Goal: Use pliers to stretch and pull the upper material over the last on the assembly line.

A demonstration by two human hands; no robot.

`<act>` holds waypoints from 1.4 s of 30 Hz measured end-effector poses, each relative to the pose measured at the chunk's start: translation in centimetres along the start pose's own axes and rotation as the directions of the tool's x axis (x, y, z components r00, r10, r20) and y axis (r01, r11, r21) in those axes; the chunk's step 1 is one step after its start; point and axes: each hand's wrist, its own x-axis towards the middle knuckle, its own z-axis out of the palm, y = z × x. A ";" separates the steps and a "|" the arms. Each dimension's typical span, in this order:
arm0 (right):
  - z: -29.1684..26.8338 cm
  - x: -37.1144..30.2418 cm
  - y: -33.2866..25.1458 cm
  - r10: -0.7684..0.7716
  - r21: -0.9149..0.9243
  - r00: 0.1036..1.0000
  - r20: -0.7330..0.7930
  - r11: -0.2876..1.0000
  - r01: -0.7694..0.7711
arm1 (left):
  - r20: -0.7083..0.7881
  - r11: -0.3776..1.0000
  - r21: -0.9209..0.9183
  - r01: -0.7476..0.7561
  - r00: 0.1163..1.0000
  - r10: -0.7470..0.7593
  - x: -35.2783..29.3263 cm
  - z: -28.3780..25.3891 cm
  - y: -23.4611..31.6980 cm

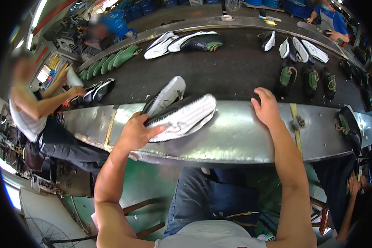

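Note:
A pair of black shoes with white, jagged-edged undersides (184, 118) is in my left hand (137, 133), above the metal ledge (235, 140) at the near side of the dark belt. The fingers wrap round one end of the pair, with the thumb lying across the white underside of the nearer shoe. The farther shoe (169, 96) leans out over the belt's edge. My right hand (266, 106) holds nothing and hovers over the ledge where it meets the belt, its fingers apart. Several black shoes with green tops (286, 79) stand beyond it to the right.
On the dark belt (235, 74) lie more black-and-white shoes (194, 41) at the far side and a row of green shoe-shaped pieces (111, 62) at left. One black-and-green shoe (350, 128) sits on the ledge at right. Other people (29, 95) work around the belt.

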 end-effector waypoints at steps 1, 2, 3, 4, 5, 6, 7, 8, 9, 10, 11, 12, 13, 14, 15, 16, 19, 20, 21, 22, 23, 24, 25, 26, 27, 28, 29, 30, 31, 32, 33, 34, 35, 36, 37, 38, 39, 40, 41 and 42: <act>-1.0 -0.6 -1.6 -0.025 -0.004 0.999 -0.035 1.000 0.025 | -0.053 0.999 -0.039 -0.011 0.999 0.009 -2.7 0.3 -0.7; -2.1 -1.7 -4.5 -0.050 0.052 0.998 -0.029 0.997 0.051 | -0.061 0.998 -0.035 -0.045 0.997 0.043 -5.6 0.9 -1.5; -3.3 -3.3 -7.6 -0.077 0.102 0.997 -0.029 0.992 0.079 | -0.074 0.996 -0.034 -0.084 0.994 0.081 -7.9 1.8 -2.4; -4.2 -6.5 -10.3 -0.076 0.150 0.994 0.073 0.987 0.065 | -0.070 0.994 0.086 -0.072 0.994 0.078 -9.5 3.5 -4.1; -5.6 -10.3 -12.9 -0.076 0.187 0.982 0.175 0.981 0.043 | -0.120 0.981 0.179 -0.070 0.989 0.092 -10.3 4.5 -4.4; -7.7 -13.4 -15.5 -0.023 0.186 0.856 0.517 0.979 -0.086 | -0.160 0.928 0.343 -0.144 0.965 0.209 -10.2 4.7 -3.6; -8.4 -18.0 -17.0 -0.087 0.160 0.830 0.551 0.987 -0.003 | -0.178 0.841 0.500 -0.207 0.926 0.334 -9.6 4.4 -2.4; -9.2 -22.5 -18.2 -0.082 0.187 0.774 0.628 0.981 -0.049 | -0.085 0.779 0.551 -0.300 0.908 0.410 -8.5 4.0 -1.4; -10.0 -27.3 -18.7 -0.057 0.203 0.713 0.699 0.972 -0.120 | 0.008 0.708 0.591 -0.388 0.880 0.475 -6.9 3.6 -0.3; -11.0 -31.1 -19.3 0.006 0.161 0.560 0.829 0.955 -0.249 | 0.096 0.832 0.392 -0.393 0.917 0.388 -4.5 3.7 1.2; -12.3 -34.3 -20.1 0.038 0.095 0.432 0.901 0.954 -0.283 | 0.203 0.920 0.179 -0.350 0.928 0.313 -2.1 4.0 2.9; -13.6 -36.4 -21.4 0.067 0.063 0.472 0.879 0.965 -0.254 | 0.271 0.935 0.198 -0.295 0.933 0.237 0.1 4.5 4.9; -14.4 -37.4 -22.3 0.090 0.030 0.516 0.852 0.975 -0.220 | 0.331 0.945 0.223 -0.240 0.930 0.159 2.3 4.7 6.3; -14.7 -37.6 -23.0 0.080 0.035 0.514 0.854 0.977 -0.211 | 0.307 0.962 0.186 -0.201 0.942 0.138 4.3 5.2 6.0; -15.0 -37.4 -23.5 0.131 -0.032 0.442 0.888 0.974 -0.224 | 0.285 0.975 0.143 -0.170 0.951 0.124 6.1 6.3 5.5; -15.3 -37.1 -23.7 0.190 -0.106 0.364 0.912 0.966 -0.237 | 0.285 0.975 0.136 -0.175 0.950 0.130 7.1 6.6 4.9; -17.0 -34.8 -22.6 0.289 -0.177 0.021 0.957 0.640 -0.747 | 0.284 0.959 -0.270 -0.090 0.944 0.168 4.9 6.5 4.9; -16.5 -37.7 -20.5 0.229 -0.030 0.089 0.969 0.468 -0.883 | 0.232 0.887 -0.450 -0.104 0.945 0.229 2.4 6.6 5.7; -16.0 -38.6 -19.1 0.229 -0.031 0.087 0.970 0.465 -0.885 | 0.168 0.787 -0.606 -0.112 0.950 0.264 -0.5 7.0 5.7; -15.8 -39.0 -18.1 0.177 0.113 0.182 0.967 0.341 -0.933 | 0.090 0.694 -0.707 -0.134 0.957 0.277 -3.7 8.0 5.5; -16.0 -39.3 -17.7 0.143 0.244 0.274 0.951 0.195 -0.950 | 0.019 0.587 -0.795 -0.154 0.961 0.277 -7.2 9.5 5.3; -16.0 -38.6 -17.5 0.138 0.244 0.245 0.960 0.025 -0.969 | -0.092 0.542 -0.804 -0.243 0.952 0.291 -10.6 11.5 5.2; -15.8 -37.2 -17.6 0.129 0.230 0.212 0.969 -0.147 -0.962 | -0.201 0.496 -0.804 -0.329 0.934 0.294 -13.7 13.6 5.2; -15.5 -35.4 -18.7 0.186 0.303 0.281 0.941 -0.096 -0.948 | -0.185 0.428 -0.857 -0.286 0.947 0.262 -16.4 16.4 4.9; -14.7 -33.5 -19.6 0.243 0.375 0.355 0.903 -0.038 -0.926 | -0.171 0.353 -0.902 -0.247 0.957 0.234 -18.2 19.5 4.6; -13.5 -32.7 -19.4 0.264 0.416 0.444 0.856 0.157 -0.896 | -0.108 0.205 -0.966 -0.156 0.967 0.231 -19.7 22.4 4.4; -12.3 -32.2 -19.3 0.266 0.436 0.532 0.804 0.344 -0.832 | 0.003 0.175 -0.984 -0.044 0.965 0.263 -20.8 23.7 4.5; -11.5 -30.3 -20.6 0.273 0.440 0.618 0.737 0.501 -0.745 | 0.034 0.299 -0.952 -0.068 0.946 0.323 -21.3 24.9 3.9; -10.8 -28.5 -22.1 0.254 0.422 0.708 0.659 0.655 -0.627 | 0.060 0.407 -0.907 -0.111 0.920 0.387 -21.7 25.8 3.2; -9.4 -27.8 -22.3 0.256 0.412 0.700 0.667 0.656 -0.633 | 0.160 0.440 -0.896 -0.057 0.883 0.441 -21.7 25.1 3.2; -8.1 -27.2 -22.4 0.173 0.482 0.801 0.573 0.719 -0.501 | 0.237 0.316 -0.945 0.082 0.837 0.494 -21.6 23.9 3.2; -7.3 -26.6 -22.4 0.078 0.537 0.882 0.466 0.767 -0.351 | 0.248 0.246 -0.960 0.132 0.810 0.532 -21.1 23.7 2.3; -7.1 -25.9 -21.8 0.116 0.512 0.797 0.592 0.710 -0.484 | 0.249 0.178 -0.968 0.178 0.781 0.573 -20.5 23.4 1.5; -7.0 -25.2 -21.2 0.093 0.523 0.770 0.631 0.682 -0.511 | 0.289 0.118 -0.955 0.272 0.765 0.576 -20.5 23.1 1.0; -6.9 -24.6 -21.0 0.072 0.533 0.744 0.664 0.652 -0.539 | 0.285 0.116 -0.956 0.268 0.767 0.575 -20.4 23.1 0.9; -6.7 -24.2 -21.1 0.069 0.534 0.746 0.663 0.654 -0.535 | 0.301 0.132 -0.952 0.275 0.778 0.552 -20.4 23.2 0.9; -6.5 -23.8 -21.3 -0.021 0.521 0.835 0.550 0.789 -0.324 | 0.317 0.147 -0.948 0.282 0.788 0.528 -20.3 23.4 1.0; -6.3 -23.4 -21.4 -0.136 0.467 0.888 0.440 0.879 -0.097 | 0.283 0.210 -0.956 0.205 0.833 0.475 -20.1 24.2 1.4; -6.1 -22.9 -21.4 -0.137 0.467 0.887 0.441 0.879 -0.096 | 0.281 0.208 -0.957 0.204 0.834 0.475 -20.0 24.9 1.5; -5.7 -22.0 -21.2 -0.298 0.451 0.866 0.402 0.887 0.095 | 0.237 0.346 -0.935 0.078 0.864 0.445 -19.9 25.6 1.6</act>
